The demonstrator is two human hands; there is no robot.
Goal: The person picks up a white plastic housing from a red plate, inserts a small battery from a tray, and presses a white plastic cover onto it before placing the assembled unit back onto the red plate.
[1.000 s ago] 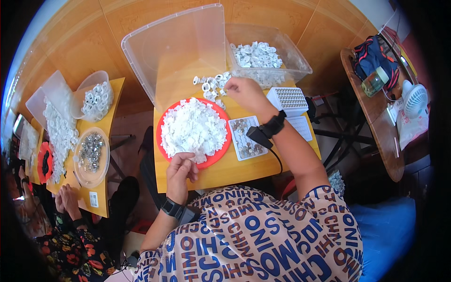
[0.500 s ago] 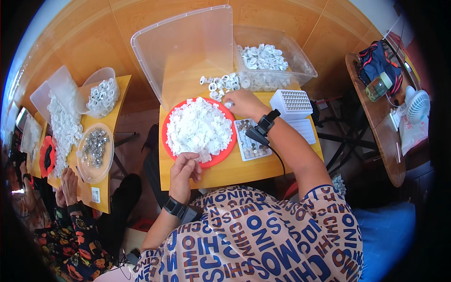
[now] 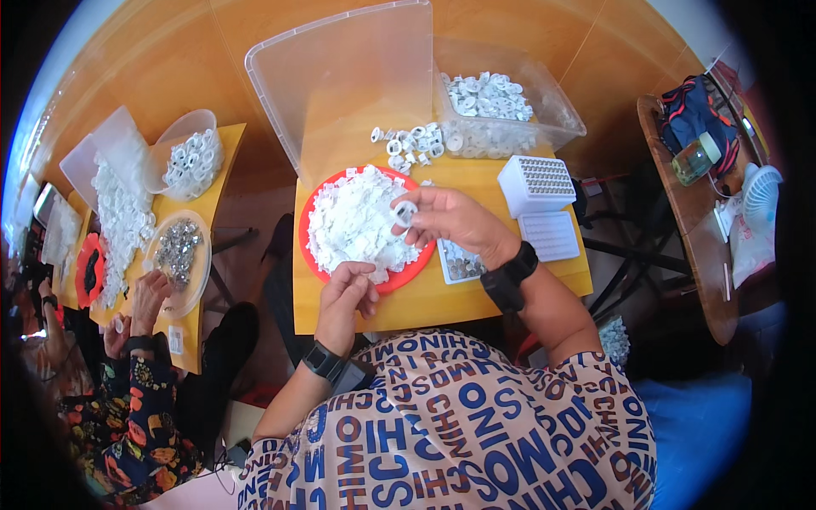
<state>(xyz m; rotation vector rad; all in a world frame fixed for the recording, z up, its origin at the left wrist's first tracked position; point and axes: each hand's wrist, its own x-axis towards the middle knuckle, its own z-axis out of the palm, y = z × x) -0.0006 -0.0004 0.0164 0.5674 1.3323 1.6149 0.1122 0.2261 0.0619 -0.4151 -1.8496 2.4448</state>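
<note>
My right hand [image 3: 463, 223] pinches a round white plastic ring part [image 3: 405, 212] over the right side of a heap of small white translucent pieces [image 3: 353, 221]. That heap fills a red round tray [image 3: 399, 280]. At the tray's near rim my left hand [image 3: 344, 299] has its thumb and fingertips together; whether a small clear piece sits in them is hard to make out. Below my right wrist lies a shallow white tray [image 3: 461, 263] of small round metallic parts, partly hidden. More ring parts [image 3: 412, 144] lie loose behind the red tray.
A clear bin [image 3: 518, 136] of ring parts stands at the back, beside an upright clear lid [image 3: 348, 85]. To the right are a white box with a holed top [image 3: 537, 183] and a white ribbed tray [image 3: 549, 235]. At left, a co-worker's hands [image 3: 140, 306] work at another table.
My right hand has come back from the loose ring parts toward me, bringing one over the heap. My left hand stays near the red tray's rim.
</note>
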